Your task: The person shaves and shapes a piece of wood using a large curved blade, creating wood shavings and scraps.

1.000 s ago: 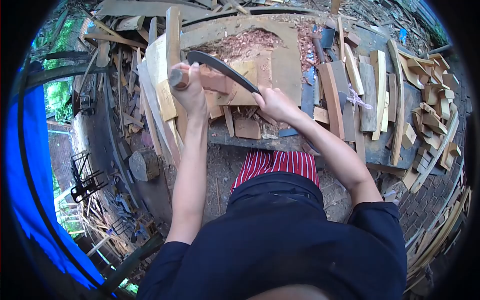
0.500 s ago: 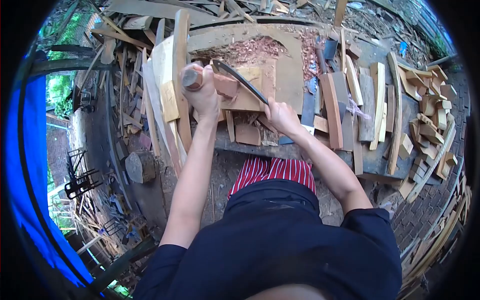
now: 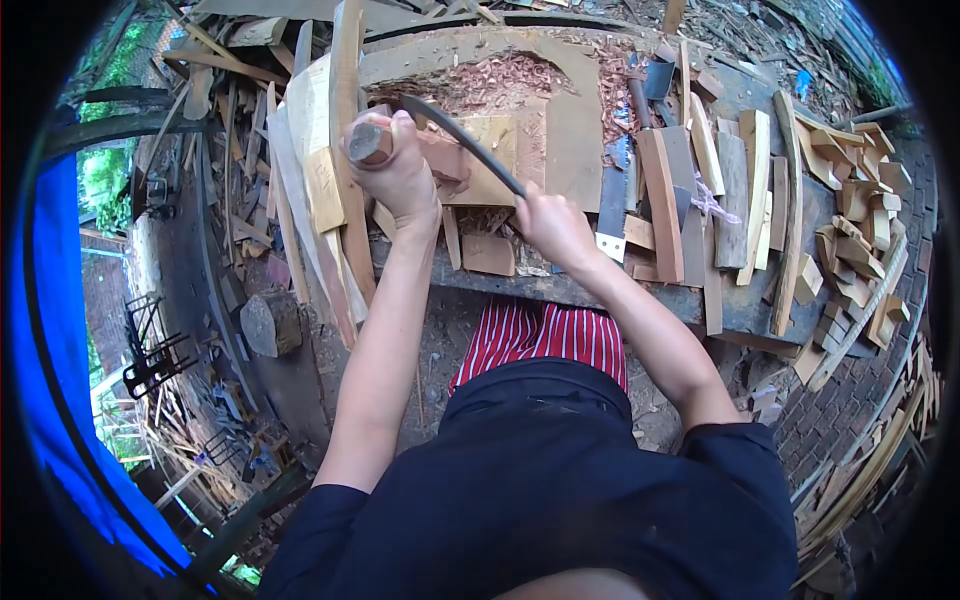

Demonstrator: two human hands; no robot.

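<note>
My left hand point(image 3: 405, 185) is wrapped round the narrower end of a reddish wood piece point(image 3: 446, 163), whose cut end faces up toward me. The thicker block end of that piece leans over a pale wooden block point(image 3: 492, 170). In my right hand point(image 3: 556, 228) is the handle of a long, dark, slightly curved knife point(image 3: 465, 140). Its blade slants up and left across the wood piece, with the tip just beyond my left hand. The fingers of my right hand hide the knife's handle.
Reddish shavings point(image 3: 505, 78) lie behind the block on the workbench point(image 3: 560, 290). To the right are a hand saw point(image 3: 613, 215), several wood strips and a heap of cut offcuts point(image 3: 865, 215). Long boards point(image 3: 345, 130) stand at the left, near a log stump point(image 3: 272, 325).
Both hands, the wood piece and the knife appear slightly further left and lower relative to the bench. The whole view has shifted a little, and both hands keep their grip.
</note>
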